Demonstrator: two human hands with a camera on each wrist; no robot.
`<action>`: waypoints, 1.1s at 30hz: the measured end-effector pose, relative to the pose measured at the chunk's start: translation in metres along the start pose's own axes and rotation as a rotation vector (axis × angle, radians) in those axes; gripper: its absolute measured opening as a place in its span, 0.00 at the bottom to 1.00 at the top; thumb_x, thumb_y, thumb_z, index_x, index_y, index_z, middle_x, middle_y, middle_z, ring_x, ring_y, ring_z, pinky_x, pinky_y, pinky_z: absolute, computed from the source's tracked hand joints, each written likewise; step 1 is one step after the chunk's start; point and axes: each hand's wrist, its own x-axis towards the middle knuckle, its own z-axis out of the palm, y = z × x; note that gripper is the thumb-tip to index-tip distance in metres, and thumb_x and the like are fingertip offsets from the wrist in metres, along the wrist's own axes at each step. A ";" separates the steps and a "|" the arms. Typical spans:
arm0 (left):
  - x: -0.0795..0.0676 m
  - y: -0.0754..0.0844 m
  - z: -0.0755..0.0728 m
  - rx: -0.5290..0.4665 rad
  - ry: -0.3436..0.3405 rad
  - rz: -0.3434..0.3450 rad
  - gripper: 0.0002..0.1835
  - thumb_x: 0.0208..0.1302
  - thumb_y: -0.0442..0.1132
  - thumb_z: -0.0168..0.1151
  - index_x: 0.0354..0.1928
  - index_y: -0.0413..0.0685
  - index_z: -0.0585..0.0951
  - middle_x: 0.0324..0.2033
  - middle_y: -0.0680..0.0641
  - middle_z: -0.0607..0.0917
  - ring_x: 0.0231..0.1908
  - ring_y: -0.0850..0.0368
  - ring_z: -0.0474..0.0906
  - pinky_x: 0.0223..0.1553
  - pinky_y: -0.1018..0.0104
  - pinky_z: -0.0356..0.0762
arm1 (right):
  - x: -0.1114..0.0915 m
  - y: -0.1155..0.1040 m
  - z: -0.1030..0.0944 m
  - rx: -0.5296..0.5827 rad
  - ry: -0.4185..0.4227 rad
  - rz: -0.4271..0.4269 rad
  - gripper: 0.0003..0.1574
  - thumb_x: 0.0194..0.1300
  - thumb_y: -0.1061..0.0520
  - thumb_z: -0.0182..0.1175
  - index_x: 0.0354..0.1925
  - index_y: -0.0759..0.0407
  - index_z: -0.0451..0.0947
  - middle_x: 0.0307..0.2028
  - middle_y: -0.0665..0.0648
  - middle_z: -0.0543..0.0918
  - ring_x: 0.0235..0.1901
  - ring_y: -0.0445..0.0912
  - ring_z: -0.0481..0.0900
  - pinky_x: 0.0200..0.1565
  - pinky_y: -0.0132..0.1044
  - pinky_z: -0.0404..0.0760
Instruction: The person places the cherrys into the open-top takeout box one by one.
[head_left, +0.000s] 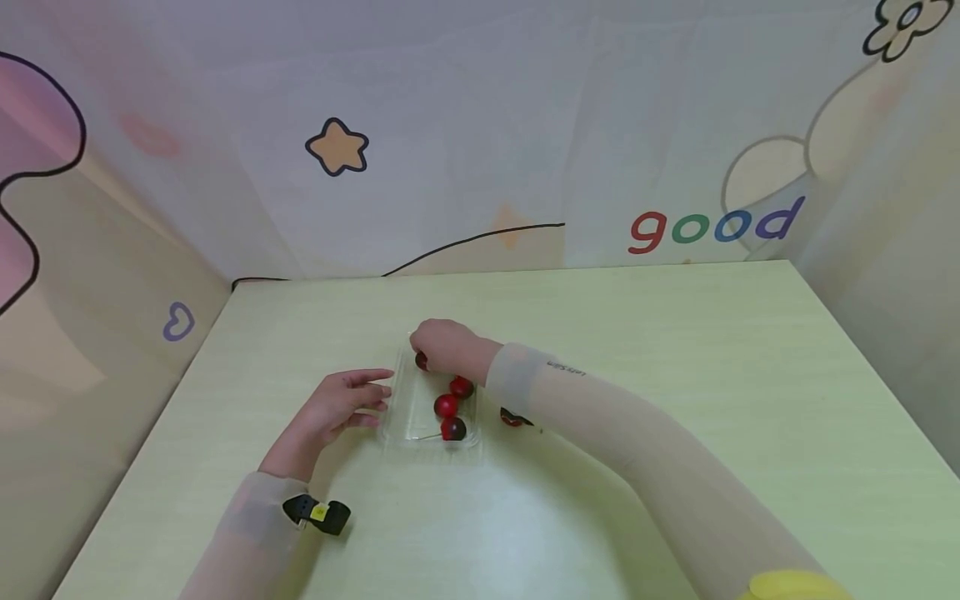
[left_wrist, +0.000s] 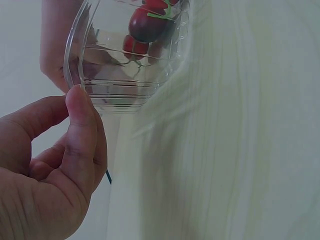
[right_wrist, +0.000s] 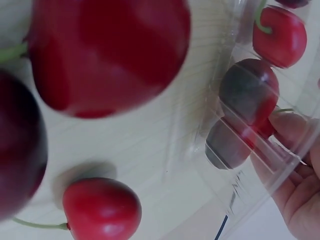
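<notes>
- Cherries (head_left: 446,406) are our concern; leftmost, though, is our left grip, a bare hand (head_left: 337,408), its fingers apart by the box's edge, contact unclear to us.
- Next, the clear box (head_left: 411,417) on the counter (head_left: 675,333): thin, light and flexible, we judge, so best steadied by its rim.
- At its far end, our right grip (head_left: 444,343) seems clamped on a dark cherry (head_left: 421,361), fingertips partly hidden.
- Three more lie in the box's right half. We expect them light, firm-skinned, slippery and easily bruised; we'd pinch gently round the sides, sparing the stems.
- Furthest right, loose cherries (right_wrist: 102,210) sit outside the box, likely to roll.
</notes>
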 end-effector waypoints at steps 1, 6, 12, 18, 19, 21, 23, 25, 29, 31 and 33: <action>0.000 0.000 0.000 -0.001 0.000 -0.002 0.26 0.74 0.37 0.58 0.71 0.35 0.72 0.42 0.50 0.88 0.35 0.63 0.81 0.34 0.73 0.86 | -0.001 0.000 0.000 -0.004 0.004 0.001 0.04 0.71 0.61 0.62 0.42 0.59 0.82 0.43 0.57 0.86 0.37 0.46 0.70 0.45 0.33 0.75; 0.001 -0.001 0.000 -0.001 -0.004 -0.001 0.26 0.75 0.37 0.58 0.71 0.35 0.71 0.41 0.51 0.87 0.34 0.64 0.81 0.34 0.74 0.86 | -0.002 0.001 0.000 -0.001 0.008 0.006 0.07 0.72 0.59 0.62 0.44 0.59 0.84 0.43 0.57 0.87 0.37 0.46 0.71 0.47 0.33 0.77; 0.000 0.000 0.001 0.002 -0.007 -0.005 0.26 0.75 0.37 0.57 0.71 0.35 0.71 0.42 0.51 0.87 0.34 0.64 0.81 0.35 0.74 0.86 | -0.004 0.002 -0.002 0.050 -0.010 0.018 0.13 0.71 0.59 0.63 0.52 0.61 0.83 0.50 0.58 0.87 0.46 0.49 0.78 0.58 0.38 0.81; -0.001 0.002 0.000 0.014 0.010 -0.018 0.26 0.75 0.37 0.57 0.71 0.36 0.71 0.45 0.47 0.87 0.36 0.63 0.81 0.35 0.74 0.86 | -0.009 0.004 -0.010 0.100 -0.009 0.027 0.17 0.72 0.60 0.62 0.57 0.61 0.82 0.58 0.58 0.85 0.57 0.51 0.80 0.66 0.41 0.79; -0.001 0.002 0.000 0.018 0.015 -0.022 0.26 0.75 0.37 0.57 0.71 0.36 0.72 0.46 0.46 0.87 0.36 0.63 0.81 0.35 0.74 0.86 | -0.010 0.004 -0.012 0.106 -0.007 0.025 0.17 0.72 0.60 0.62 0.57 0.61 0.82 0.58 0.58 0.85 0.58 0.52 0.80 0.66 0.41 0.79; -0.001 0.001 0.000 0.026 0.024 -0.030 0.25 0.75 0.37 0.57 0.71 0.37 0.72 0.48 0.44 0.87 0.36 0.63 0.81 0.36 0.74 0.86 | -0.012 0.006 -0.016 0.123 -0.008 0.023 0.17 0.73 0.59 0.62 0.57 0.61 0.82 0.58 0.59 0.85 0.58 0.52 0.79 0.66 0.42 0.79; 0.000 0.001 0.000 0.033 0.022 -0.032 0.25 0.76 0.37 0.57 0.71 0.37 0.72 0.48 0.44 0.87 0.36 0.63 0.81 0.36 0.74 0.86 | -0.015 0.008 -0.021 0.141 -0.002 0.021 0.18 0.73 0.58 0.62 0.58 0.61 0.82 0.58 0.59 0.85 0.57 0.52 0.80 0.65 0.42 0.79; 0.001 0.000 0.000 0.031 0.025 -0.036 0.25 0.75 0.37 0.57 0.71 0.37 0.72 0.48 0.44 0.88 0.36 0.63 0.82 0.36 0.74 0.86 | -0.018 0.010 -0.026 0.157 0.007 0.016 0.19 0.73 0.57 0.61 0.59 0.60 0.82 0.57 0.59 0.85 0.57 0.53 0.80 0.64 0.43 0.80; 0.003 0.001 0.001 0.034 0.027 -0.043 0.25 0.75 0.37 0.57 0.71 0.37 0.72 0.47 0.45 0.88 0.35 0.63 0.82 0.36 0.74 0.86 | -0.027 0.017 -0.038 0.192 0.045 0.002 0.20 0.73 0.56 0.61 0.60 0.60 0.81 0.57 0.59 0.85 0.57 0.52 0.81 0.63 0.43 0.80; 0.003 0.002 0.001 0.036 0.030 -0.048 0.25 0.75 0.37 0.57 0.71 0.38 0.73 0.48 0.45 0.87 0.36 0.63 0.82 0.36 0.74 0.86 | -0.033 0.022 -0.044 0.229 0.075 -0.007 0.19 0.73 0.56 0.61 0.59 0.59 0.82 0.56 0.58 0.86 0.56 0.51 0.82 0.62 0.42 0.81; 0.002 0.003 0.002 0.038 0.032 -0.054 0.25 0.75 0.37 0.57 0.71 0.38 0.73 0.49 0.44 0.87 0.36 0.63 0.81 0.36 0.74 0.86 | -0.040 0.026 -0.051 0.280 0.109 -0.022 0.18 0.73 0.56 0.61 0.58 0.60 0.82 0.55 0.58 0.87 0.55 0.51 0.83 0.60 0.41 0.82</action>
